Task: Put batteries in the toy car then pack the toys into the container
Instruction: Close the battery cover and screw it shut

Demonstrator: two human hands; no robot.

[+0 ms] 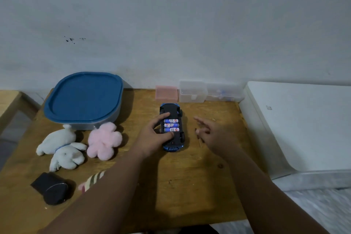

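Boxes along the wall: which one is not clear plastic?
The pink box, leftmost of the three; the middle box and the right box are clear plastic.

The toy car point(171, 127) lies upside down on the worktop point(190, 176) between my hands; plush toys point(83, 144) left, container point(83, 99) behind them.

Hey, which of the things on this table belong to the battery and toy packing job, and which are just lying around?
Job: toy car, held upside down; three batteries in its bay; small screwdriver; blue-lidded container; white plush bunny; pink plush flower; striped soft toy, partly hidden.
Lying about: pink box; clear plastic boxes; black pouch.
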